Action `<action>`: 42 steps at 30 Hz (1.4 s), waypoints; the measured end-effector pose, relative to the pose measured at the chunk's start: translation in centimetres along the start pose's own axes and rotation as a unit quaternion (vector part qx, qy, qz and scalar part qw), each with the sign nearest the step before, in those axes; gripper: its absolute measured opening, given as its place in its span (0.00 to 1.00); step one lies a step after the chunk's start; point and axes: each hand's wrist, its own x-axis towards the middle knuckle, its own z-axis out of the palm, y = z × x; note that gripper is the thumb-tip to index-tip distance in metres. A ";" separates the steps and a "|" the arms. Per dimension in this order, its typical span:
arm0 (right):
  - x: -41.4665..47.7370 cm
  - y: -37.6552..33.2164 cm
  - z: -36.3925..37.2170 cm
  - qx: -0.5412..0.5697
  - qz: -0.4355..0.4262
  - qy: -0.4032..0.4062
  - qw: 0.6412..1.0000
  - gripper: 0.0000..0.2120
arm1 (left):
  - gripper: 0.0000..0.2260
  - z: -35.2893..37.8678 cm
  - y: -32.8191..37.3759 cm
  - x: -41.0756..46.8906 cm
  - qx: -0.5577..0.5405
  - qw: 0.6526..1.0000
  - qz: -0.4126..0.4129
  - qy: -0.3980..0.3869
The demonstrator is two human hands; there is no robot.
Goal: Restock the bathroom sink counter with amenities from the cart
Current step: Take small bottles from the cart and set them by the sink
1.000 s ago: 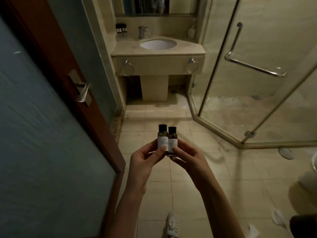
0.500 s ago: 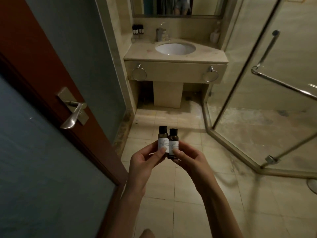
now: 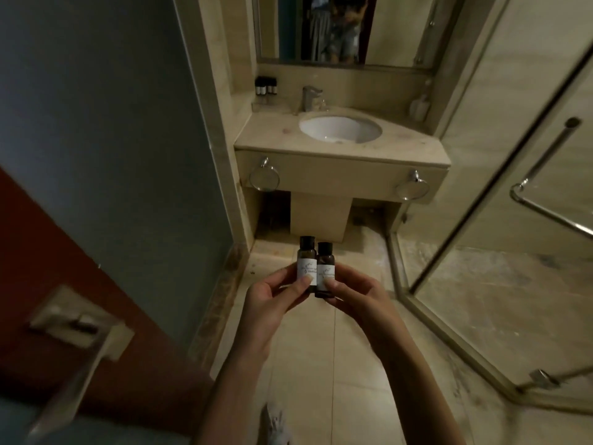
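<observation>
Near the camera, the left hand (image 3: 272,303) pinches an upright dark bottle (image 3: 307,263) between thumb and fingers. A second bottle (image 3: 325,268) touches its right side, pinched by the right hand (image 3: 356,300). Far ahead lies the sink worktop (image 3: 272,136), with small bottles (image 3: 265,85) on its far-left ledge.

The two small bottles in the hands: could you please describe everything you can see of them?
The two small bottles are dark amber, with black caps and white labels whose print is unreadable. They stand upright, side by side and touching, held over the tiled floor, short of the sink counter. The left hand pinches one, the right hand the other.
</observation>
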 end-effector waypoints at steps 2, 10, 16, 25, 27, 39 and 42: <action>4.2 -1.9 0.2 -0.010 -0.016 0.008 1.000 0.17 | 0.24 -0.5 2.0 4.4 0.006 1.000 0.017 -0.007; 15.6 -3.7 -0.9 0.005 0.000 0.056 0.998 0.17 | 0.18 -0.4 4.7 16.7 0.027 0.998 0.013 -0.047; 25.2 -3.6 -4.0 -0.002 0.021 0.063 0.998 0.14 | 0.19 1.1 4.8 26.0 0.035 0.999 -0.007 -0.033; 43.9 -9.0 -11.5 -0.002 -0.016 0.047 0.999 0.17 | 0.19 6.5 8.8 44.4 0.027 0.999 0.016 -0.019; 47.7 -10.8 -13.2 0.001 -0.026 0.037 0.999 0.20 | 0.18 7.9 10.2 48.3 0.025 0.999 0.023 -0.007; 64.7 -12.5 -14.9 0.006 0.010 -0.049 0.999 0.19 | 0.10 7.3 12.3 63.6 0.080 0.994 0.024 0.072; 69.0 -12.6 -14.7 0.012 0.011 -0.044 0.999 0.19 | 0.13 6.3 12.7 67.9 0.096 0.992 0.022 0.075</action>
